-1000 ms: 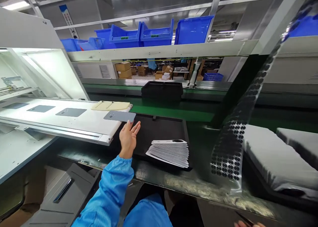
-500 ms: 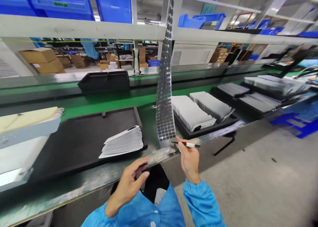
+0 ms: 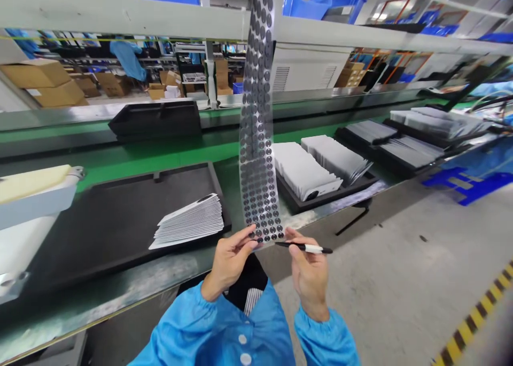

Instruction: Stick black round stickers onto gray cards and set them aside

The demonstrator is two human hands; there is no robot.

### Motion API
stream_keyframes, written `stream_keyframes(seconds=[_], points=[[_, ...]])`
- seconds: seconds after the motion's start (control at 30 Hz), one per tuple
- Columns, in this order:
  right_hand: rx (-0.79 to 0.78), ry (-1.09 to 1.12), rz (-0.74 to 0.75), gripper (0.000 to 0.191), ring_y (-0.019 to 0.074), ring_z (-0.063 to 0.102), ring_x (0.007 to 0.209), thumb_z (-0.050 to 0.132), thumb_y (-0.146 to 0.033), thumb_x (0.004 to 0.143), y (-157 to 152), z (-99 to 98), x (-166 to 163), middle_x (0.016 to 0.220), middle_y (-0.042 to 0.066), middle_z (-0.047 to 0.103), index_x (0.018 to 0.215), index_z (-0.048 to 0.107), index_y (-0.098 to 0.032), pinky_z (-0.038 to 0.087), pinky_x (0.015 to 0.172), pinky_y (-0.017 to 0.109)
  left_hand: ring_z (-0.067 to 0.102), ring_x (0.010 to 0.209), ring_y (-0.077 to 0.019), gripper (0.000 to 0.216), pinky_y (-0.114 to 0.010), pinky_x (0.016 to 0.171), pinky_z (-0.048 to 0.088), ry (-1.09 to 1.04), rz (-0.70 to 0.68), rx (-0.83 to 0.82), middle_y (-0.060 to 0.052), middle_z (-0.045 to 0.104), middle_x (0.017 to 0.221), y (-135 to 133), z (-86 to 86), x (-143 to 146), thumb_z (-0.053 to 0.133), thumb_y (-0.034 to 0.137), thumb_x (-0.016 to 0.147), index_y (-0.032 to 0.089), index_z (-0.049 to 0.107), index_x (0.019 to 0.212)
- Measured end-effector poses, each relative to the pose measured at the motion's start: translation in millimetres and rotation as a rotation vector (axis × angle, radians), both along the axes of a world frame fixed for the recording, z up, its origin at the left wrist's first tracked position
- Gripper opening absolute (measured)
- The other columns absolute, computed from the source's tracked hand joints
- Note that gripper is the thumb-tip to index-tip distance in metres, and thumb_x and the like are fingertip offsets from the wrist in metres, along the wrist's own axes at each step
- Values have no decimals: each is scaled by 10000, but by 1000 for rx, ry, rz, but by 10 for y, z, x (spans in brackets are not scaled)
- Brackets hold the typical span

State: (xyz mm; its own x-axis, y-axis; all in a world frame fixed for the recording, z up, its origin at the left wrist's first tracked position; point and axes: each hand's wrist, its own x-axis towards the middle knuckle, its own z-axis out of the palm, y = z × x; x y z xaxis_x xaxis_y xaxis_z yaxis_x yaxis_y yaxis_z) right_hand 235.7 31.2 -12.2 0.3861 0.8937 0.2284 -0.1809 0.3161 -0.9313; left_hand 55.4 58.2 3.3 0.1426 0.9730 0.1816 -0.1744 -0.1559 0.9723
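The left hand (image 3: 230, 262) pinches the bottom edge of the hanging sticker strip (image 3: 258, 141) – likely to hold it taut – while the right hand (image 3: 308, 272), just right of the strip, grips a pen-like tool (image 3: 306, 247) (tip under the lowest row), white covers (image 3: 190, 222) stacked to the strip's left

Your sticker strip (image 3: 258, 141), centre frame: glossy clear film. Pen (image 3: 308, 247): smooth plastic. Tray (image 3: 100, 232), lower left: matt black plastic.

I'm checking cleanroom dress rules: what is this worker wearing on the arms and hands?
The left hand and right hand are bare, no gloves. Bright blue sleeves end at the wrists in gathered cuffs; the matching smock front has white buttons.
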Motion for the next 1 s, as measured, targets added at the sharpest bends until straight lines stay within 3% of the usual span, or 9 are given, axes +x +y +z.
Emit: stream_keyframes(seconds=[0.1, 0.27, 0.5, 0.73, 1.0], points=[[127, -144, -4, 135, 221, 581, 1260, 684, -167, 894, -70, 141, -42, 1067, 56, 697, 1011, 672, -234, 425, 1089, 452, 715, 939, -160, 290, -185, 829, 579, 193, 17, 174, -49, 717, 1013, -35, 20, -114, 671, 192, 927, 150, 695, 1213], [255, -386, 77, 235, 219, 584, 1220, 664, -70, 870, -89, 382, -162, 910, 36, 686, 1032, 649, -239, 419, 1089, 464, 724, 769, -144, 247, -168, 637, 553, 346, 54, 426, -41, 724, 966, -54, 59, -217, 679, 122, 901, 156, 733, 1140], [246, -430, 135, 218, 226, 581, 1221, 692, -72, 859, -59, 356, -168, 933, 46, 688, 1017, 660, -219, 412, 1095, 471, 664, 600, -83, 240, -134, 530, 463, 337, 75, 570, -24, 730, 859, -28, 135, -210, 698, 51, 860, 120, 711, 1090], [261, -453, 151, 198, 220, 577, 1232, 693, -106, 877, -38, 375, -173, 921, 35, 688, 1027, 649, -228, 416, 1097, 455, 685, 659, -76, 305, -90, 585, 478, 293, 79, 610, -37, 735, 927, -6, 65, -214, 722, 42, 836, 136, 701, 1125], [229, -433, 137, 163, 212, 576, 1239, 690, -116, 889, -14, 344, -190, 912, 28, 697, 999, 648, -228, 410, 1108, 467, 679, 662, -53, 303, -58, 604, 471, 302, 87, 604, -29, 735, 922, 11, 124, -208, 723, 15, 821, 124, 700, 1102]])
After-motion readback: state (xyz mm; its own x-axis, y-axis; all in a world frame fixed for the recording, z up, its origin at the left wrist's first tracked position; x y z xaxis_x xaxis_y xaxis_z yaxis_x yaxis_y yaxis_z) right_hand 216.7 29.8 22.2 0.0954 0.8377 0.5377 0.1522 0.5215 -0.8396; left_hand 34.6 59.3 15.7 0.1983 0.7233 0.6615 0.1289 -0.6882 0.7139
